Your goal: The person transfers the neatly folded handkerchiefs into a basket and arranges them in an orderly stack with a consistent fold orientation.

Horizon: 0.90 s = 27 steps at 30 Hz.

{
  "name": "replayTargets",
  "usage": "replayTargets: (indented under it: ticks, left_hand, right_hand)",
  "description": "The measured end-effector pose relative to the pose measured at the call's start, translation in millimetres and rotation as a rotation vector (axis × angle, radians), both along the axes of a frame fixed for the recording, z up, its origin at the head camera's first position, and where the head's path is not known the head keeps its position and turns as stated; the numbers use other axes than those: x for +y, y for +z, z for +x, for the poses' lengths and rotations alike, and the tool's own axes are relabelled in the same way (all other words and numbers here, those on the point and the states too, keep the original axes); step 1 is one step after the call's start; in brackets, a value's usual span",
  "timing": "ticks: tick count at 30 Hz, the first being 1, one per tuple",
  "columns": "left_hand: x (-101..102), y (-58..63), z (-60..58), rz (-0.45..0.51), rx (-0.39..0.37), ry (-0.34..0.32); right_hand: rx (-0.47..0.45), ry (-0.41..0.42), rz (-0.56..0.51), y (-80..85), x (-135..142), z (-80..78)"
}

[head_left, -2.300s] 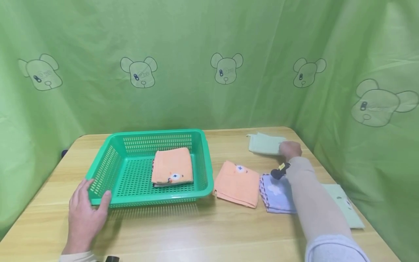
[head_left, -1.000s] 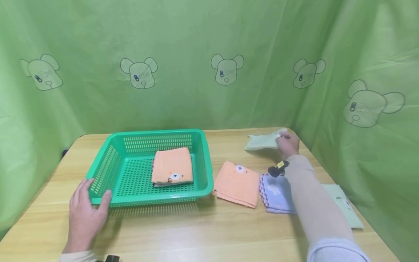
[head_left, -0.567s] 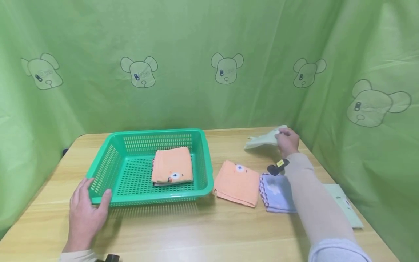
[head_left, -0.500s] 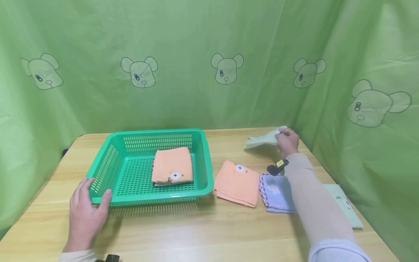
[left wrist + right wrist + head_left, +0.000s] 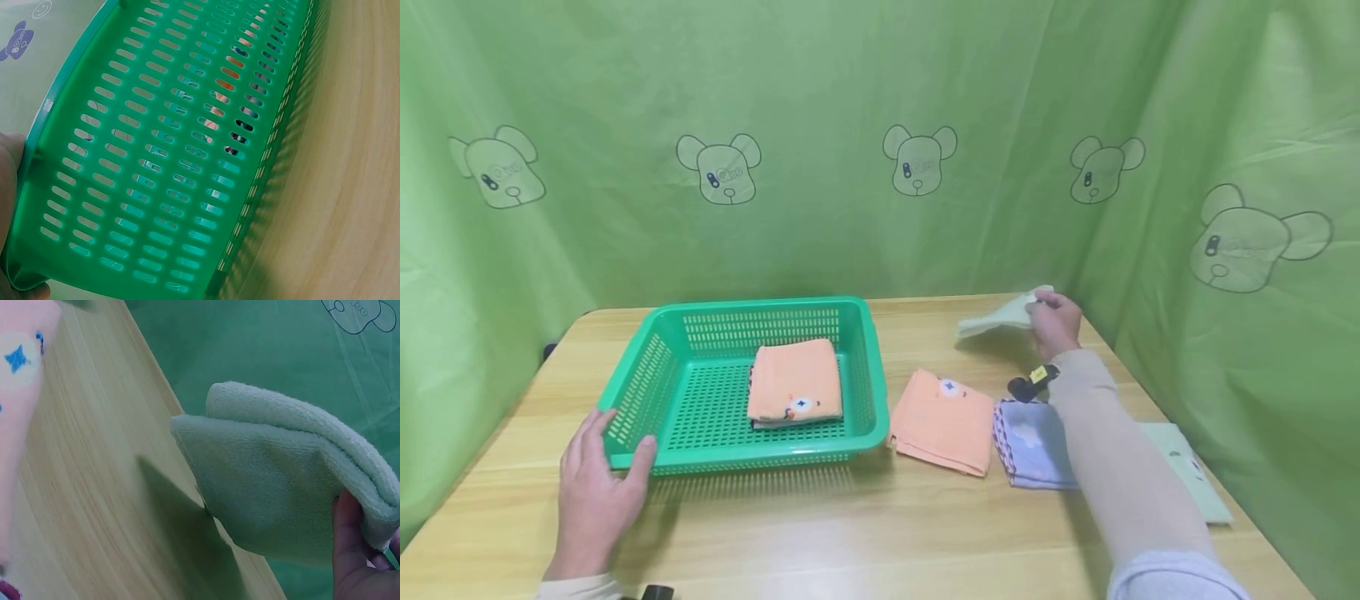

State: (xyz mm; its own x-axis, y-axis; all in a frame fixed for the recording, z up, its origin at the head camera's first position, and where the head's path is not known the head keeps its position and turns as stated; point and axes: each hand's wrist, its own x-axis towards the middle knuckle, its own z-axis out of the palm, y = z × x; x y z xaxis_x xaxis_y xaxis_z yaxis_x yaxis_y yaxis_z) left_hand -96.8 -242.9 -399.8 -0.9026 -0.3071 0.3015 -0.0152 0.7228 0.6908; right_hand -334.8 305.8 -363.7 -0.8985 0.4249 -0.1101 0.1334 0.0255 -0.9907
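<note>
My right hand (image 5: 1054,323) pinches one end of a folded pale green towel (image 5: 1003,317) at the table's far right. That end is raised and the towel slopes down to the left. In the right wrist view, the thumb presses the near side of the towel (image 5: 269,481), and its shadow falls on the wood below. On the left, my left hand (image 5: 597,492) holds the near left corner of a green plastic basket (image 5: 737,454). The left wrist view shows the slotted wall of the basket (image 5: 147,150) close up, with the hand at its rim. A folded orange towel (image 5: 797,379) lies inside the basket.
Right of the basket, another folded orange towel (image 5: 943,421) lies on the wooden table (image 5: 820,542). Beside it is a purple towel (image 5: 1033,446), partly under the right forearm. A second pale green towel (image 5: 1191,475) lies near the right edge. A green curtain (image 5: 820,233) surrounds the table.
The pale green towel lay flat on the table; my right hand has lifted its right end and drawn it slightly left. The left hand and basket have stayed still.
</note>
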Motion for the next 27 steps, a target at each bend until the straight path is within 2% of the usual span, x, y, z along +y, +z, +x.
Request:
replayTargets:
  ticks: [12, 27]
  left_hand:
    - [1.4, 3.0, 0.9, 0.008, -0.002, 0.004]
    - [1.1, 2.9, 0.8, 0.003, -0.002, 0.005]
  right_hand:
    - [0.002, 0.054, 0.093, 10.1, -9.2, 1.7]
    - [0.025, 0.071, 0.108, 17.9, -18.7, 1.9]
